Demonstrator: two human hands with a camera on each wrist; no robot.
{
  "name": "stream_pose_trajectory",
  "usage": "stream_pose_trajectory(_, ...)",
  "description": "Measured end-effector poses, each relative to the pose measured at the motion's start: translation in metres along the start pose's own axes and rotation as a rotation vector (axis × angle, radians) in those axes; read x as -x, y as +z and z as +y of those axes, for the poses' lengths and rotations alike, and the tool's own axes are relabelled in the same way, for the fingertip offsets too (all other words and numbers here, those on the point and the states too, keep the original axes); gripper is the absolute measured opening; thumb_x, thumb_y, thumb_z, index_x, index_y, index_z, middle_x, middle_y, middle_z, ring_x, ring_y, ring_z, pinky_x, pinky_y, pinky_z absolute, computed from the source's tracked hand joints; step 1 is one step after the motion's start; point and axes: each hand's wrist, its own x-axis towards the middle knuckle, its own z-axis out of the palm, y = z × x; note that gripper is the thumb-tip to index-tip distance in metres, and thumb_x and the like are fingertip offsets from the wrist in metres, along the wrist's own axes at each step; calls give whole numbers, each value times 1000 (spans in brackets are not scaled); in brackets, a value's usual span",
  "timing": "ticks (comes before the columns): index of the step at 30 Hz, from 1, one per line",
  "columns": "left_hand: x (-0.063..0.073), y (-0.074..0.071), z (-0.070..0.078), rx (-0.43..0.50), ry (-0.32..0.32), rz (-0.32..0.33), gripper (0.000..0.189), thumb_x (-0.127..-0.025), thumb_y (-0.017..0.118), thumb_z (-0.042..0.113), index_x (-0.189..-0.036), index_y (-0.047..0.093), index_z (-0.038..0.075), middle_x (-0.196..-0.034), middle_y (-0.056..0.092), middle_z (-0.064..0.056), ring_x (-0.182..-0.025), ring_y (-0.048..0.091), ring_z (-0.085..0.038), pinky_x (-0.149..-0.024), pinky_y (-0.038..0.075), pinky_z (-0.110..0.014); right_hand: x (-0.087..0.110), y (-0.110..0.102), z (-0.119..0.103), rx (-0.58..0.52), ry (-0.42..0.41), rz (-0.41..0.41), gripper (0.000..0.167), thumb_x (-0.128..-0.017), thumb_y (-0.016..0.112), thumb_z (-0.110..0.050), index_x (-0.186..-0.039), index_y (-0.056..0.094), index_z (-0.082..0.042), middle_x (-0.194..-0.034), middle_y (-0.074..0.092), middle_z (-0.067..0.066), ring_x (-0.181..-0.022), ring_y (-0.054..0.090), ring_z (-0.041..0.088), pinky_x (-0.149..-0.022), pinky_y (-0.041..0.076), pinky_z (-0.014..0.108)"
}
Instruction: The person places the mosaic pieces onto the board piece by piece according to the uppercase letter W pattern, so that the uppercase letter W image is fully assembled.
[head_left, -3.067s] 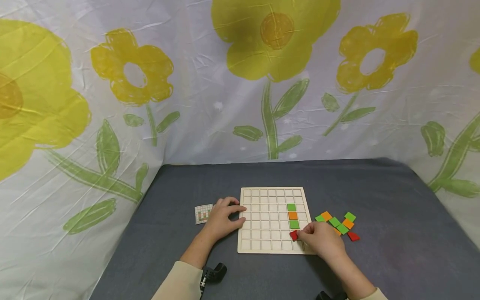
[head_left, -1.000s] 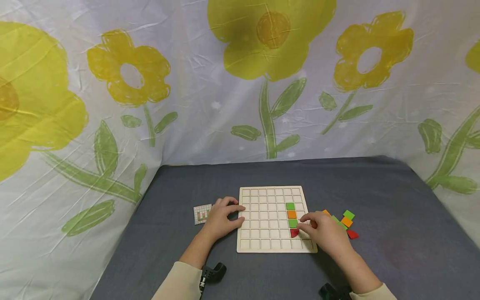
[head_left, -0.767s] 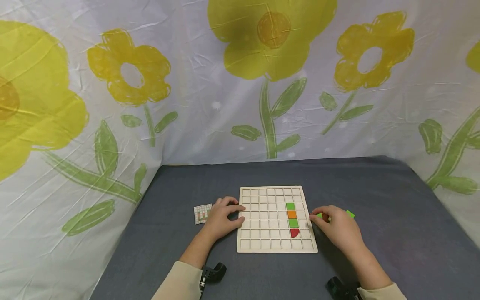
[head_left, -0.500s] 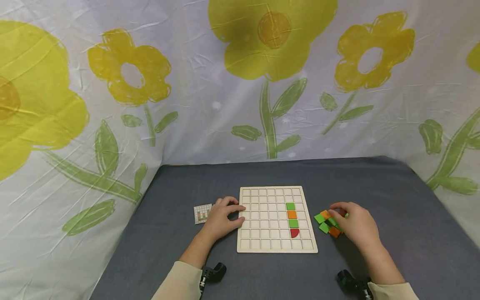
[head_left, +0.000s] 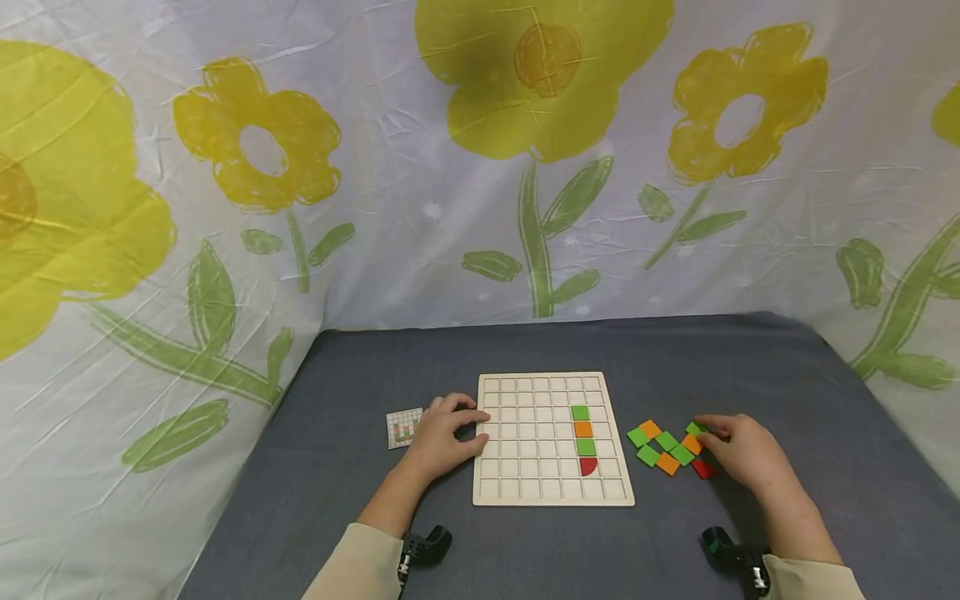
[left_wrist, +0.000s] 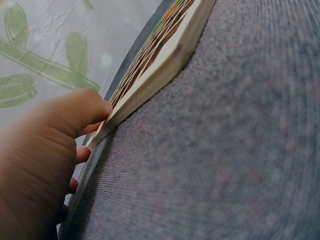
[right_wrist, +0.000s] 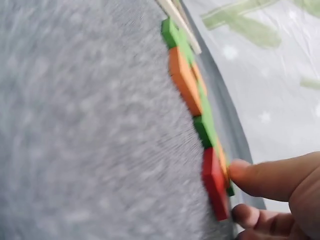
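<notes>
A wooden grid board (head_left: 536,483) lies flat on the dark cloth. In its right part a column holds a green tile (head_left: 580,413), an orange tile, another green tile and a red quarter-round tile (head_left: 588,467). My left hand (head_left: 442,437) touches the board's left edge, thumb and index fingertips apart along it. To the right of the board is a loose cluster of green and orange tiles (head_left: 667,464) with one red tile (head_left: 702,469). At its far right end my right hand (head_left: 750,454) reaches over a partly covered green tile (head_left: 693,428); thumb and fingers look apart in the right wrist view.
A small printed pattern card (head_left: 400,427) lies left of the board, partly covered by my left hand. The dark table cloth (head_left: 540,550) reaches back to a white curtain (head_left: 405,250) printed with yellow flowers.
The right hand placed the red quarter-round tile into the grid below the green one, let go, then moved right across the loose tiles to their far end. The left hand stayed at the board.
</notes>
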Motion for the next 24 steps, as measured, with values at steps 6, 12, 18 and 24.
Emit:
stream_pose_trajectory(6,0,1,-1,-3,2,-3,29,-90,77,32,-118,79,24,-126,60,-3,-108,51,-24,-90,44,-50,-2,-1,2,34,37,-7,40,-99,69,-26,-129,70,-1,-121,65,32,-109,59,52,-84,47,64)
stream_pose_trajectory(12,1,-1,0,0,3,6,28,-90,78,31,-118,79,23,-126,60,-3,-109,52,-24,-90,44,-51,0,1,5,80,67,32,40,-98,70,-32,-126,73,-4,-123,64,31,-110,58,52,-80,48,63)
stream_pose_trajectory(18,1,-3,2,21,2,5,28,-91,78,29,-117,79,22,-127,60,-3,-109,52,-24,-92,43,-52,1,0,4,106,66,30,43,-94,75,-35,-124,74,-4,-111,66,25,-99,63,45,-72,51,57)
stream_pose_trajectory(24,1,-2,2,14,9,3,28,-90,78,29,-118,79,22,-127,60,-4,-109,52,-25,-92,43,-52,1,-1,4,128,67,16,43,-95,73,-34,-127,72,-5,-115,64,28,-102,61,48,-74,51,58)
